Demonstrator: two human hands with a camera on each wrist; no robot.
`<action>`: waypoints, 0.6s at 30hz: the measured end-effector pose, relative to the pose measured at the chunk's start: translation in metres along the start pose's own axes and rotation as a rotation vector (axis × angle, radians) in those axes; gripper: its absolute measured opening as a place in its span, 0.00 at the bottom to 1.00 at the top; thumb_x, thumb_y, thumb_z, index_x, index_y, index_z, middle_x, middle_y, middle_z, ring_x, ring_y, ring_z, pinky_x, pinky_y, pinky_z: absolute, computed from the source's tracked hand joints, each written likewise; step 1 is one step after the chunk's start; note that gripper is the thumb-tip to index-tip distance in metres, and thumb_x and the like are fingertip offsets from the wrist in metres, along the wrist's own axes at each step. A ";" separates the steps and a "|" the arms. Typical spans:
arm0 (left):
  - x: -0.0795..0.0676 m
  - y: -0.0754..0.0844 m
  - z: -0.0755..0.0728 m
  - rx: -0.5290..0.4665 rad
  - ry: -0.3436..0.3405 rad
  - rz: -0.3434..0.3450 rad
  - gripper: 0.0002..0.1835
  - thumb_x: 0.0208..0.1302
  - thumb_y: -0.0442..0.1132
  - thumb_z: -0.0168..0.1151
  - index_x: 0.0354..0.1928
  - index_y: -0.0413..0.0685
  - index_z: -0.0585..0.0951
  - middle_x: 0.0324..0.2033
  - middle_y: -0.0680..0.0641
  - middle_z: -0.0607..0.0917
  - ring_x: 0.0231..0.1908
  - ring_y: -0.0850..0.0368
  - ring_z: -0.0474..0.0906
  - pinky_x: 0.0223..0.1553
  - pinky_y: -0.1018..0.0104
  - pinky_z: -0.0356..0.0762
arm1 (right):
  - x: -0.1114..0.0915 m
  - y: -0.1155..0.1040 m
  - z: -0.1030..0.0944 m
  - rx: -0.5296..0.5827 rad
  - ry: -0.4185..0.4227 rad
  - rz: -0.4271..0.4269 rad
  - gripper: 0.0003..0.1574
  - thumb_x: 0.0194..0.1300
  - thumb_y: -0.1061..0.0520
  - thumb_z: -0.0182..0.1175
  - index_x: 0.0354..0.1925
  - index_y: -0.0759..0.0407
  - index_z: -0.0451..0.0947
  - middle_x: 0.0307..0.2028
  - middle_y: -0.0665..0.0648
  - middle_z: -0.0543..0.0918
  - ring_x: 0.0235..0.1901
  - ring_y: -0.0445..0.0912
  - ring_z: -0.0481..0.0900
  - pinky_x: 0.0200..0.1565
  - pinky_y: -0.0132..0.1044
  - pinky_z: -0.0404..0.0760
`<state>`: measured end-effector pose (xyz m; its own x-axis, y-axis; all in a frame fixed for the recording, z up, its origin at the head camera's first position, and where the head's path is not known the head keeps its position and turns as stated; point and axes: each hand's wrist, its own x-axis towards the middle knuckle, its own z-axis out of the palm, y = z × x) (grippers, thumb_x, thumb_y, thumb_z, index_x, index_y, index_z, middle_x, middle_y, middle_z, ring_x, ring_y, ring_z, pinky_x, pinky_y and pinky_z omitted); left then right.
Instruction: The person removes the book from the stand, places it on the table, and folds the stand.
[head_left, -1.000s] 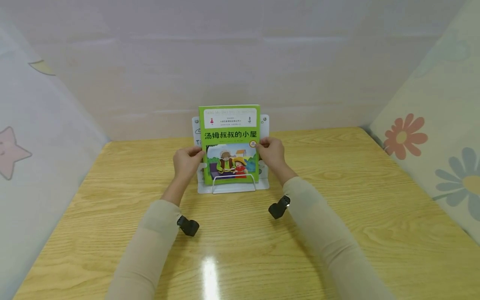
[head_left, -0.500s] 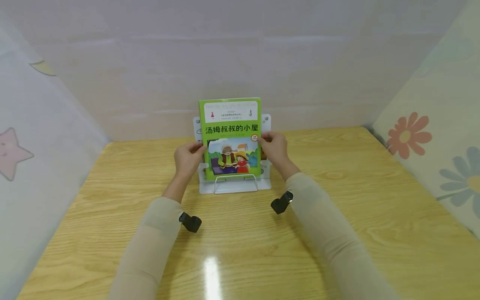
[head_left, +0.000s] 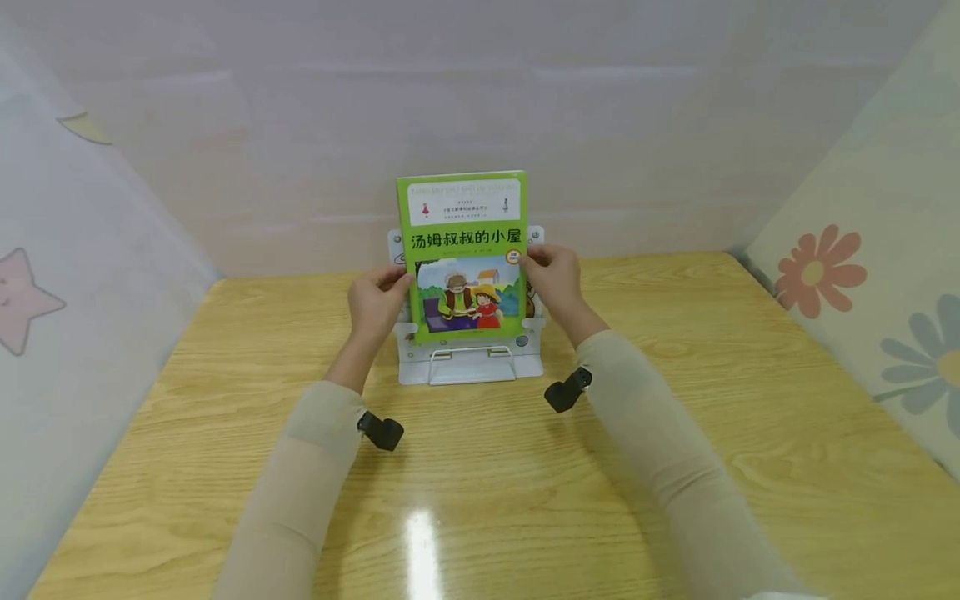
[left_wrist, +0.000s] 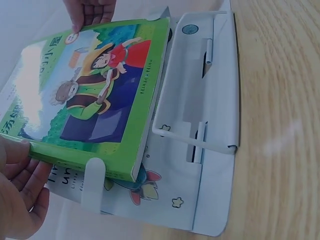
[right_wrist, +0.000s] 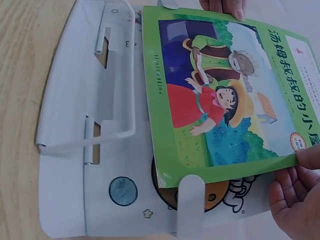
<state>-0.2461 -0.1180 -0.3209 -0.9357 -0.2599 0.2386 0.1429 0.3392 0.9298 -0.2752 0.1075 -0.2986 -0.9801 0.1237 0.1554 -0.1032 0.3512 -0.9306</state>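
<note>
A green paperback picture book (head_left: 467, 250) is upright, cover toward me, in front of a white book stand (head_left: 420, 373). My left hand (head_left: 375, 304) pinches its left edge between thumb and fingers. On the opposite edge my right hand (head_left: 557, 279) does the same, thumb on the cover. The book's lower edge is above the stand's wire page holder (right_wrist: 131, 90), with a strip of the printed back plate showing between. In the left wrist view a white side tab (left_wrist: 94, 185) overlaps the book's edge; another tab (right_wrist: 191, 207) laps the opposite edge in the right wrist view.
The stand is near the back of a wood-grain table (head_left: 465, 483), close to a pale cloth wall (head_left: 465, 100). Side panels with a star (head_left: 26, 300) and flowers (head_left: 819, 271) flank the table. Black wrist cameras (head_left: 381, 431) sit at both sleeves.
Both hands have risen with the book between them. Its lower edge has gone from behind the wire page holder to above it, while the stand stays in place.
</note>
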 end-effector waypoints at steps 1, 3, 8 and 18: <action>-0.001 0.000 0.000 -0.013 0.004 0.009 0.12 0.53 0.36 0.60 0.40 0.37 0.79 0.37 0.43 0.80 0.34 0.56 0.75 0.36 0.72 0.74 | 0.000 0.000 -0.001 -0.005 -0.005 -0.011 0.15 0.57 0.63 0.55 0.43 0.71 0.74 0.37 0.63 0.76 0.36 0.48 0.72 0.38 0.32 0.75; -0.002 -0.002 0.000 -0.039 0.015 0.026 0.12 0.53 0.35 0.60 0.39 0.37 0.79 0.36 0.42 0.81 0.34 0.55 0.76 0.35 0.73 0.74 | -0.001 -0.001 -0.002 -0.011 -0.016 -0.042 0.14 0.57 0.63 0.54 0.42 0.70 0.74 0.36 0.62 0.76 0.35 0.47 0.72 0.37 0.32 0.75; -0.002 0.006 -0.002 -0.097 0.045 0.075 0.11 0.52 0.33 0.61 0.38 0.35 0.80 0.35 0.41 0.81 0.33 0.55 0.76 0.36 0.72 0.74 | 0.002 -0.011 -0.008 -0.015 -0.015 -0.154 0.14 0.58 0.63 0.54 0.41 0.71 0.74 0.35 0.63 0.77 0.33 0.46 0.71 0.34 0.31 0.73; -0.001 0.019 -0.010 -0.185 0.082 0.091 0.12 0.51 0.32 0.62 0.39 0.34 0.79 0.37 0.39 0.80 0.34 0.55 0.77 0.37 0.73 0.74 | 0.000 -0.031 -0.013 -0.032 -0.005 -0.200 0.13 0.57 0.62 0.55 0.39 0.71 0.75 0.34 0.61 0.77 0.32 0.45 0.70 0.34 0.30 0.72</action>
<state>-0.2387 -0.1205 -0.3003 -0.8881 -0.3111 0.3385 0.2888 0.1952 0.9373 -0.2696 0.1087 -0.2658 -0.9414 0.0442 0.3343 -0.2903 0.3977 -0.8704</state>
